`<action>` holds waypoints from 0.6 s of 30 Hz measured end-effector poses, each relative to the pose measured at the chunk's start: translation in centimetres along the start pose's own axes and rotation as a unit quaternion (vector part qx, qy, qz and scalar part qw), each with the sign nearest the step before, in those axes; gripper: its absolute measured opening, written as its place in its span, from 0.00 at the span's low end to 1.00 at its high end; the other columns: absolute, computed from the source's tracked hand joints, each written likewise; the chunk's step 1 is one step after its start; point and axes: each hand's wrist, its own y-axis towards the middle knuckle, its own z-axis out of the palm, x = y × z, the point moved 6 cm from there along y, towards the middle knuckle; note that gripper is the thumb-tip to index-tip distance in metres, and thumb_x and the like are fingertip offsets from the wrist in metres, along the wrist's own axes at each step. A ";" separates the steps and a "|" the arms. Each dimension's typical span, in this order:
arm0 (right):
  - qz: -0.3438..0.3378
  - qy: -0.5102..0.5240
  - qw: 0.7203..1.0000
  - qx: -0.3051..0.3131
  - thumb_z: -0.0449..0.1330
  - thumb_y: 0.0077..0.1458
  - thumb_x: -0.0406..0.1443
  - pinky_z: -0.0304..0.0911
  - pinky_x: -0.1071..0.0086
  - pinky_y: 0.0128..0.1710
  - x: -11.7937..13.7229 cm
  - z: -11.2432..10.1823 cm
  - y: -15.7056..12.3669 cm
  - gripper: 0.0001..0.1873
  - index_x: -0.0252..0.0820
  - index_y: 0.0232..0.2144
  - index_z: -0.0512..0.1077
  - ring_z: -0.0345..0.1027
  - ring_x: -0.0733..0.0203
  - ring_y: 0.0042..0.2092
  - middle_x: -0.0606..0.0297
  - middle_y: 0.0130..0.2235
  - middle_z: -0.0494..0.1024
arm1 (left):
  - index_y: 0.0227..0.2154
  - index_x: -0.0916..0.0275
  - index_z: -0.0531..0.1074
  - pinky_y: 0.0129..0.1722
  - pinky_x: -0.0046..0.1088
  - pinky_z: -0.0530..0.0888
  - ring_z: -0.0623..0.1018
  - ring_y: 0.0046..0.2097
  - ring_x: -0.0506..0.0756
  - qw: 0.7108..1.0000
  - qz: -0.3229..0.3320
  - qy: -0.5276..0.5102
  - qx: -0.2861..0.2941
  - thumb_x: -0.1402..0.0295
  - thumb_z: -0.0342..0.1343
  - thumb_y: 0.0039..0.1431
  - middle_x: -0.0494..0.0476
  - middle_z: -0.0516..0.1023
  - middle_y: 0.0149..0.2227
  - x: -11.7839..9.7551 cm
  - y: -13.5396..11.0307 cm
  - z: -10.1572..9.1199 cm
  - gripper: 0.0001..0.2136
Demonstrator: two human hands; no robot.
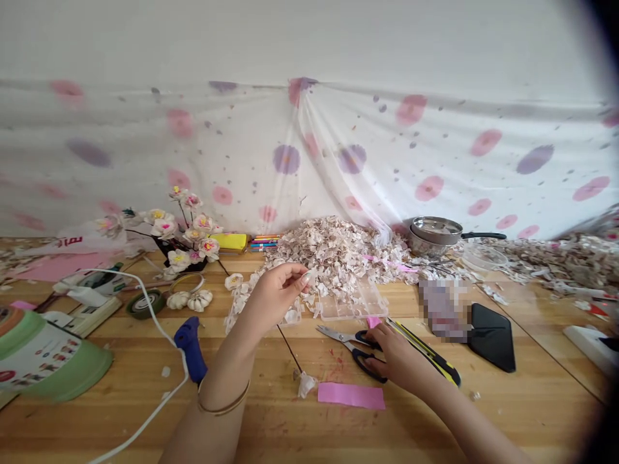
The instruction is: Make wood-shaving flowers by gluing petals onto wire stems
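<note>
My left hand (280,291) is raised in front of the heap of pale flakes (333,248), thumb and fingertips pinched on a small whitish petal-like flake (311,277). On the table to the right, my right hand (399,354) grips the dark handles of the scissors (338,335), whose blades point left. A strip of pink paper (351,396) lies flat in front of them. Beside it is a thin dark stem with a pale crumpled petal bud (306,385) at its near end. Just behind my right hand, a clear plastic compartment tray (353,308) holds some flakes.
A yellow-and-black utility knife (435,361) and a black phone-like slab (493,338) lie at right. Metal pans (435,231) stand behind. Leftward are a blue glue gun (191,348) with a white cord, green tape (145,303), handmade flowers (193,232) and a green container (53,354).
</note>
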 end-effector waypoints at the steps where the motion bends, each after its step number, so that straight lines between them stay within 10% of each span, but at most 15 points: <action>1: 0.002 -0.004 1.000 0.004 0.59 0.49 0.36 0.62 0.59 0.44 -0.2 0.0 0.1 0.16 0.35 0.42 0.73 0.68 0.47 0.45 0.49 0.45 0.73 | 0.36 0.64 0.71 0.37 0.32 0.73 0.78 0.34 0.54 1.000 -0.003 -0.010 0.001 0.60 0.57 0.54 0.55 0.77 0.31 0.0 0.0 0.0 0.12; 7: 0.005 0.148 0.989 0.003 0.59 0.50 0.40 0.61 0.65 0.31 -1.6 -1.5 -0.7 0.09 0.40 0.29 0.71 0.66 0.57 0.31 0.59 0.30 0.75 | 0.36 0.65 0.69 0.35 0.31 0.74 0.77 0.32 0.53 0.997 -0.047 -0.068 0.002 0.58 0.61 0.50 0.55 0.77 0.30 -0.6 -0.6 0.2 0.16; 13: -0.051 0.608 0.784 -0.117 0.65 0.43 0.53 0.60 0.63 0.30 1.1 -2.3 -1.5 0.24 0.45 0.37 0.69 0.65 0.57 0.29 0.59 0.32 0.73 | 0.38 0.64 0.70 0.36 0.31 0.74 0.78 0.33 0.53 0.996 -0.040 -0.076 0.017 0.59 0.59 0.53 0.55 0.78 0.31 -1.4 -1.6 1.2 0.14; 18: -0.102 0.646 0.738 -0.165 0.62 0.31 0.65 0.59 0.64 0.32 5.0 0.0 -0.3 0.37 0.50 0.38 0.68 0.60 0.57 0.31 0.63 0.32 0.67 | 0.39 0.61 0.71 0.37 0.29 0.73 0.77 0.36 0.53 1.000 0.000 0.015 0.011 0.62 0.53 0.59 0.54 0.77 0.32 -2.5 -3.0 2.4 0.10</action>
